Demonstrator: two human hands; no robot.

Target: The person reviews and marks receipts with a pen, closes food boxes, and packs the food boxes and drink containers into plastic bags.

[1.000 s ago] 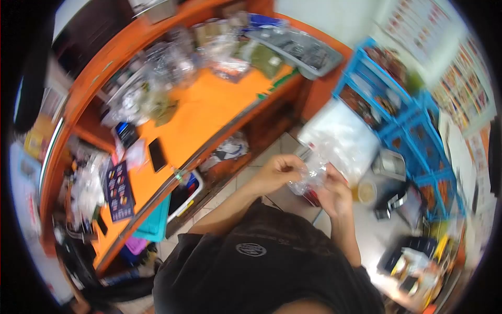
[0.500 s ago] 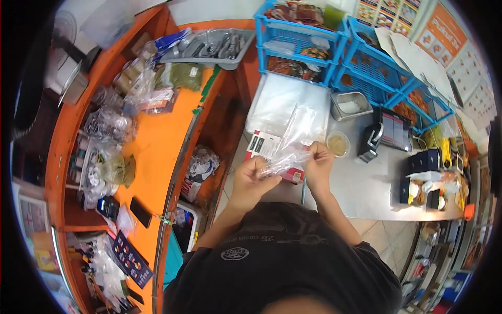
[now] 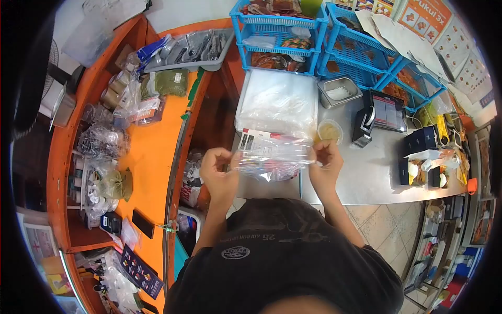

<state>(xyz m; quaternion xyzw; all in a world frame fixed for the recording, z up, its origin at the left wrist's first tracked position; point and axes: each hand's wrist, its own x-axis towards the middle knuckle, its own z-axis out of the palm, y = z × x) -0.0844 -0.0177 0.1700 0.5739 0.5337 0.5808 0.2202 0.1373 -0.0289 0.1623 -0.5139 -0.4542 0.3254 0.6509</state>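
Note:
A clear plastic bag (image 3: pixel 274 157) is stretched flat between my two hands, above the near edge of the metal counter. My left hand (image 3: pixel 219 170) pinches its left end with thumb and curled fingers. At the other end, my right hand (image 3: pixel 327 162) grips the plastic the same way. Through and behind the bag shows a red and white box (image 3: pixel 253 140), partly hidden. Just beyond it lies a stack of clear plastic bags (image 3: pixel 280 99). A round tub with pale yellow contents (image 3: pixel 330 131) stands close to my right hand.
On the metal counter (image 3: pixel 361 180) are a steel container (image 3: pixel 340 92), a tablet (image 3: pixel 388 111) and a black device (image 3: pixel 363 128). Blue baskets (image 3: pixel 277 44) stand behind. To the left, an orange counter (image 3: pixel 151 152) bears a phone (image 3: pixel 143 223) and packets.
My hands have moved apart, and the bunched plastic bag is now pulled out wide between them. The camera view has shifted slightly.

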